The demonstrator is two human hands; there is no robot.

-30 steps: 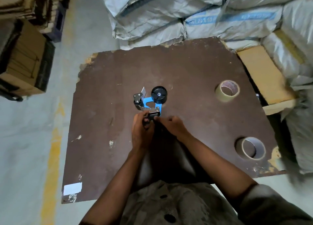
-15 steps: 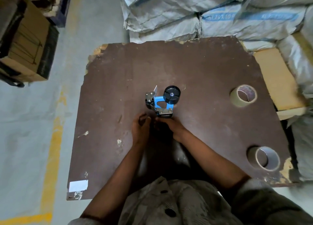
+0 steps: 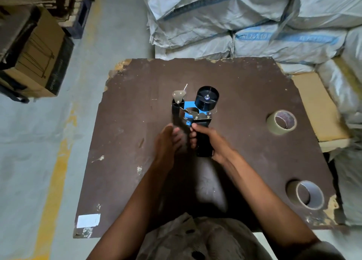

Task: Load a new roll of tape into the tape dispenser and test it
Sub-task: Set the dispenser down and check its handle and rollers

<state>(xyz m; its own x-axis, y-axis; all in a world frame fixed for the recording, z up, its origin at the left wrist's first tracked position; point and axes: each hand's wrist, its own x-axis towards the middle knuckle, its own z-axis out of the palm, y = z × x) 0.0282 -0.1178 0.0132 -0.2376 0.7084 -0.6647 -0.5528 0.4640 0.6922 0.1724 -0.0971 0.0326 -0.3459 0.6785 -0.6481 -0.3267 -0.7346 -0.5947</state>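
Note:
A blue and black tape dispenser (image 3: 195, 111) is held up above the brown board (image 3: 137, 162), its black hub at the top with no roll on it. My right hand (image 3: 211, 142) is wrapped around its black handle. My left hand (image 3: 168, 142) hovers just left of the handle, fingers loosely apart, fingertips close to the black roller at the dispenser's front, holding nothing. One clear tape roll (image 3: 281, 122) lies at the board's right edge. A second roll (image 3: 307, 197) lies near the board's right front corner.
Grey woven sacks (image 3: 235, 24) are stacked behind and to the right of the board. A tan cardboard slab (image 3: 317, 107) lies beside the right edge. Cardboard boxes (image 3: 35, 64) stand on the concrete floor at left. A white label (image 3: 88, 220) is stuck at the front left corner.
The dispenser has been lifted off the board and now stands higher in my right hand's full grip. My left hand has come off the handle and sits beside it.

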